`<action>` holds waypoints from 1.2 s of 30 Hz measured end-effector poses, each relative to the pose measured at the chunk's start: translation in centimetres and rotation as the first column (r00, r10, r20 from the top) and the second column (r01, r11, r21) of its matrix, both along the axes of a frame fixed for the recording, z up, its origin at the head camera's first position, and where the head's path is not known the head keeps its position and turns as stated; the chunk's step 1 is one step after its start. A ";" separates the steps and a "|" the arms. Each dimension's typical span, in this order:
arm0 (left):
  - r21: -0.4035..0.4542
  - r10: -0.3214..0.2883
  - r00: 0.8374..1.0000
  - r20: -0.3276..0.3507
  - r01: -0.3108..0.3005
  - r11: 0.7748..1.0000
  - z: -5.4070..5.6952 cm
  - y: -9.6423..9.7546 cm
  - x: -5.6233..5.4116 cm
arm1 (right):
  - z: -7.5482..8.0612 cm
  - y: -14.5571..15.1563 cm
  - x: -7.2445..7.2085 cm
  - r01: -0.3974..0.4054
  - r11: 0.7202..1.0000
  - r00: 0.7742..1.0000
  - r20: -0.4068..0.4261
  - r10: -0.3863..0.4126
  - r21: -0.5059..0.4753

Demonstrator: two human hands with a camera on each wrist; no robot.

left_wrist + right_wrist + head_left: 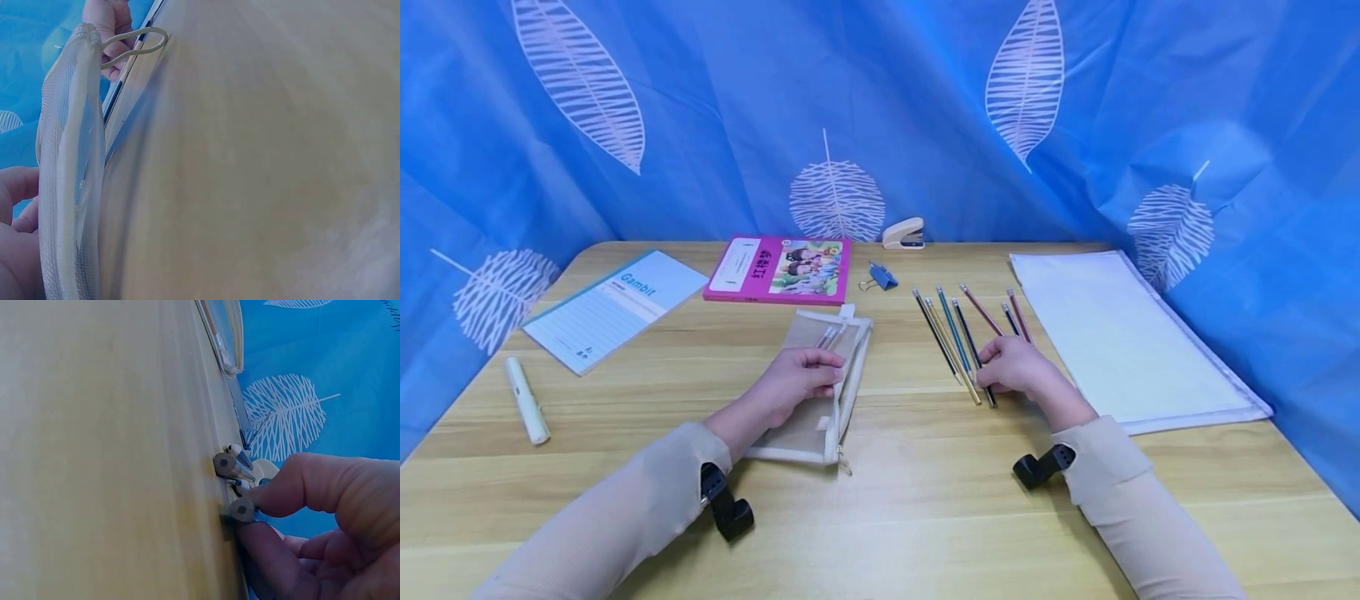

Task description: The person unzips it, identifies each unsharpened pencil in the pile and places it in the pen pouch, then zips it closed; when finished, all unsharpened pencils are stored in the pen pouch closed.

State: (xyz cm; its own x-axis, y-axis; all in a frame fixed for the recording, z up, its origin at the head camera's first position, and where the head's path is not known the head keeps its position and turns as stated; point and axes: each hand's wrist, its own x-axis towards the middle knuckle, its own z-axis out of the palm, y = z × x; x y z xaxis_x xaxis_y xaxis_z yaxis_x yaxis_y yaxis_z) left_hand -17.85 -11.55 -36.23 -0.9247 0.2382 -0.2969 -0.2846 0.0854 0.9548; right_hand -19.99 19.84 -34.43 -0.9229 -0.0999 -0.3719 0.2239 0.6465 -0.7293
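Note:
My left hand (793, 379) grips the open edge of a beige mesh zip pouch (797, 442) and lifts that side. In the left wrist view the fingers lie along the upright mesh wall (69, 206). Two pencils (829, 337) show inside the pouch. To the right, my right hand (1018, 367) pinches a dark pencil (966, 329) near its lower end between thumb and forefinger; the right wrist view shows the blunt grey end (242, 510) at the fingertips. Beside it lie several loose pencils, including a gold one (950, 350) and a blue one (951, 329).
A white flat sheet-like pouch (1135, 333) lies at the right. Behind are a blue binder clip (883, 276), a stapler (904, 234) and a pink book (737, 267). A notebook (613, 312) and a pale green stick-shaped object (527, 400) lie at the left.

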 end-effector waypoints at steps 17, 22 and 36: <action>-0.002 -0.003 1.000 -0.010 0.003 1.000 -0.1 0.1 0.0 | -0.1 0.4 0.0 0.052 0.998 0.999 -0.001 -0.052 -0.043; 0.004 -0.005 1.000 -0.014 0.005 1.000 0.0 0.1 0.0 | -0.3 0.9 0.2 0.102 0.983 0.995 0.010 -0.102 -0.153; 0.007 -0.002 1.000 -0.008 0.003 1.000 -0.1 0.0 0.0 | -0.5 0.6 0.8 0.173 0.871 0.984 0.048 -0.170 -0.461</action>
